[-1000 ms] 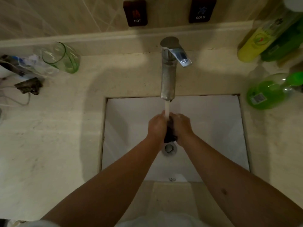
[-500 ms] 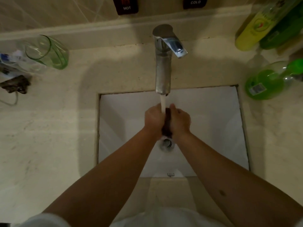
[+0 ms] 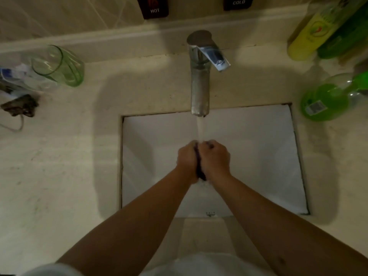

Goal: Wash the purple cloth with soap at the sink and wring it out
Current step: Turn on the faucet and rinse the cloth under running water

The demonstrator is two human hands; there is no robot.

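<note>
The purple cloth (image 3: 199, 166) is bunched into a dark strip, squeezed between my two hands over the middle of the white sink (image 3: 258, 156). My left hand (image 3: 186, 159) presses it from the left and my right hand (image 3: 216, 158) from the right, both fists closed on it. Water runs from the steel tap (image 3: 200, 84) in a thin stream straight onto the top of my hands and the cloth. Most of the cloth is hidden inside my fists.
A green glass (image 3: 59, 65) and a dark clump with a cord (image 3: 20, 105) lie on the counter at left. A round green bottle (image 3: 326, 100) and yellow and green bottles (image 3: 310, 32) stand at right. HOT (image 3: 155, 6) and COLD (image 3: 238, 2) plates are on the wall.
My hands stay clamped on the cloth under the stream, shifting slightly as they squeeze. The view has tilted a little, so the sink and counter sit differently in frame.
</note>
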